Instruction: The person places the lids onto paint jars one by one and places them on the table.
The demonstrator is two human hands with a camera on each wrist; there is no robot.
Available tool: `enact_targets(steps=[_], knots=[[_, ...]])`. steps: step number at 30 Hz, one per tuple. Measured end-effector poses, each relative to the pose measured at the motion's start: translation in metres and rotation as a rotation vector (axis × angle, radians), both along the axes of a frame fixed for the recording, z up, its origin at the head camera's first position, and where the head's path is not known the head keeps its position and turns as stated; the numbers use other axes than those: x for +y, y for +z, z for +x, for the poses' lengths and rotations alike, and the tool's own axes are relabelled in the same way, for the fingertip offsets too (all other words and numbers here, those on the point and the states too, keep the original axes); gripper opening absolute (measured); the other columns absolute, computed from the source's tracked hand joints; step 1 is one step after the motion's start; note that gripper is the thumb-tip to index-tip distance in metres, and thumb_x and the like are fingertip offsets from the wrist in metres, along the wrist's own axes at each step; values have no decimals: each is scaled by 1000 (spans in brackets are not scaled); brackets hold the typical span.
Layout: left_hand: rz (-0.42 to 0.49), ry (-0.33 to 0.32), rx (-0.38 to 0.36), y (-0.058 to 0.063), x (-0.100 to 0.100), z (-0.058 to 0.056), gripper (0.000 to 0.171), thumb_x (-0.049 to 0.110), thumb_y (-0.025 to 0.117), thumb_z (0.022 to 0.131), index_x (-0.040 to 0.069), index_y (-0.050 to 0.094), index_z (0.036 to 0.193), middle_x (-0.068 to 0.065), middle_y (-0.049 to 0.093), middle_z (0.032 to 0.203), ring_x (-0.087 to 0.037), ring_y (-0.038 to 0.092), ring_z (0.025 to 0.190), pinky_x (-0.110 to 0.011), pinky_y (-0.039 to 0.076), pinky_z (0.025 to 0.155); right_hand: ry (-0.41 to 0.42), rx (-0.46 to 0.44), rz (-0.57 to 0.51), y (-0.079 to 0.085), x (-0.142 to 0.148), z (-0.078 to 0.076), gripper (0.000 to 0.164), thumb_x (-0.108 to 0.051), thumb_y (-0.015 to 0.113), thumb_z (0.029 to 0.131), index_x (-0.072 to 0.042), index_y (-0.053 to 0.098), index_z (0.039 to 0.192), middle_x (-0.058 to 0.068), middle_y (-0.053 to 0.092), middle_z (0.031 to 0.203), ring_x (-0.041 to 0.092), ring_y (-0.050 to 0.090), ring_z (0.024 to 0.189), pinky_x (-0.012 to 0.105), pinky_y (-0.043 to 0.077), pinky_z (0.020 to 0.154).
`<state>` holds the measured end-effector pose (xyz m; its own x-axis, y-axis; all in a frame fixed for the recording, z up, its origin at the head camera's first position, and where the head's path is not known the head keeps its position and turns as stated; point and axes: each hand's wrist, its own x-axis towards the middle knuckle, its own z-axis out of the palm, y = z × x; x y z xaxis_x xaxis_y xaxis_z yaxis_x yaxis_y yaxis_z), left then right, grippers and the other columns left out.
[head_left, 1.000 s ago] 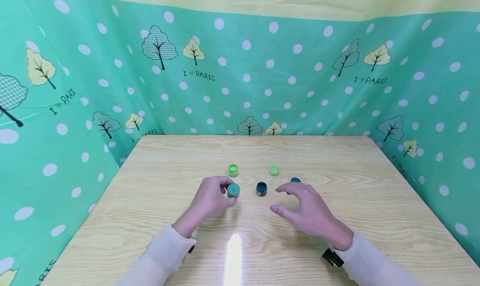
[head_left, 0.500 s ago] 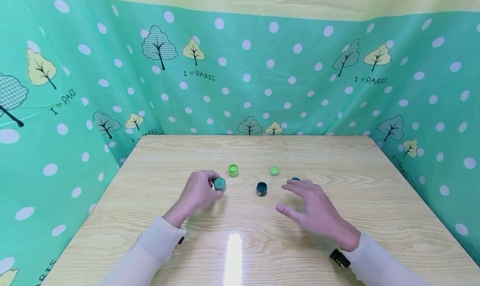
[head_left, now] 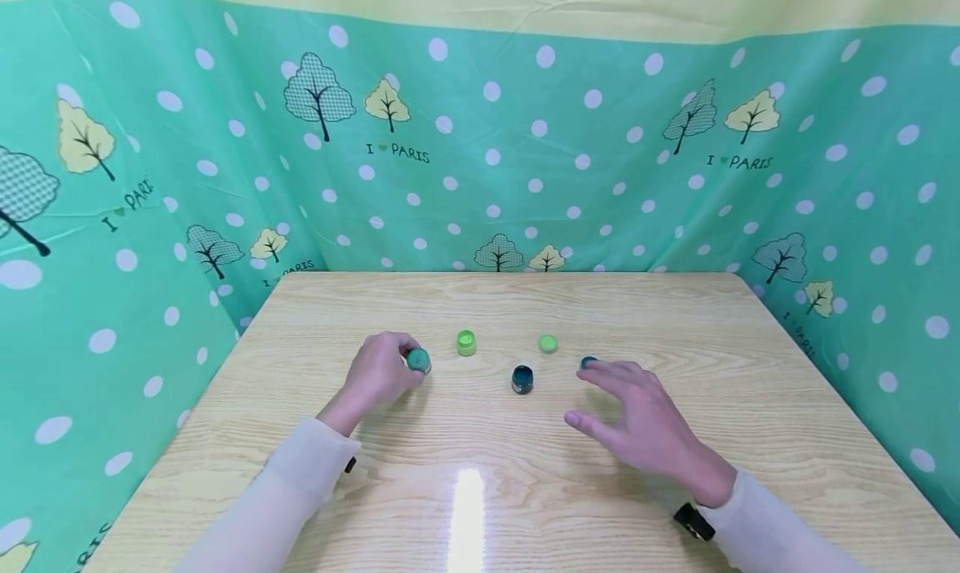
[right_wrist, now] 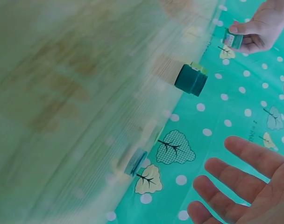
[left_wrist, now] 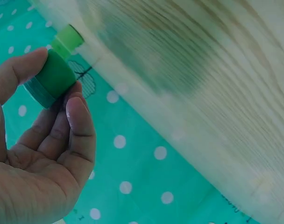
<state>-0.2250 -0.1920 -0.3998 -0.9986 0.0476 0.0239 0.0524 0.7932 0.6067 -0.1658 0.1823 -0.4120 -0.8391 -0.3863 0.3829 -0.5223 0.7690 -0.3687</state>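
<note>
My left hand (head_left: 378,373) pinches a small green paint jar (head_left: 418,359) between thumb and fingers, left of centre. In the left wrist view, the thumb lies on one side of this jar (left_wrist: 55,77) and fingertips on the other. My right hand (head_left: 641,423) holds nothing, fingers spread and thumb apart. It hovers just in front of a dark blue lid (head_left: 588,362), partly covering it in the head view. Between the hands stands an uncapped dark blue jar (head_left: 522,379). The right wrist view shows the right hand's fingers (right_wrist: 240,179) apart from everything.
An uncapped light green jar (head_left: 466,343) stands behind and to the right of the left hand. A light green lid (head_left: 548,344) lies flat behind the dark blue jar. The wooden table (head_left: 337,306) is bordered by a polka-dot curtain (head_left: 487,173).
My left hand has carried the green jar leftward and slightly away from me. The right hand has drifted right, toward the dark blue lid. The jars and lids on the table have stayed put.
</note>
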Motion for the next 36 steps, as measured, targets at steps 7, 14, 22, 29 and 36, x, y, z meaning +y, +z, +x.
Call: enact_targets(steps=[7, 14, 22, 29, 36], knots=[[-39, 19, -26, -6, -12, -10, 23, 6, 84, 81, 5, 74, 102, -7, 71, 99, -24, 64, 92, -43, 56, 85, -10, -11, 1, -2, 7, 0, 65, -56, 74, 90, -11, 65, 136, 13, 61, 141, 37, 53, 130, 64, 38, 105], [-103, 27, -57, -9, -18, -20, 26, 7, 84, 80, 3, 75, 104, -8, 71, 99, -25, 63, 91, -44, 56, 83, -33, -26, -5, -5, 14, -1, 65, -56, 73, 90, -16, 62, 139, 12, 60, 143, 36, 52, 130, 65, 37, 105], [-148, 33, -86, -15, -27, -25, 31, 7, 83, 80, 1, 73, 109, -10, 70, 100, -26, 62, 89, -44, 55, 81, -47, -26, 6, -6, 18, -2, 67, -56, 74, 89, -12, 62, 138, 13, 60, 142, 38, 51, 131, 67, 37, 105], [-172, 22, -99, -14, -25, -24, 49, 10, 85, 78, -2, 68, 123, -17, 69, 113, -31, 64, 98, -49, 56, 87, -53, -38, 3, -7, 20, -2, 67, -56, 74, 89, -12, 62, 138, 13, 60, 143, 38, 52, 131, 68, 36, 104], [-144, 24, -26, -13, -19, -17, 67, 14, 88, 76, -1, 61, 135, -20, 67, 124, -34, 64, 104, -50, 56, 89, -49, -35, 3, -6, 20, -2, 67, -55, 75, 89, -11, 62, 138, 13, 60, 142, 38, 52, 130, 68, 37, 104]])
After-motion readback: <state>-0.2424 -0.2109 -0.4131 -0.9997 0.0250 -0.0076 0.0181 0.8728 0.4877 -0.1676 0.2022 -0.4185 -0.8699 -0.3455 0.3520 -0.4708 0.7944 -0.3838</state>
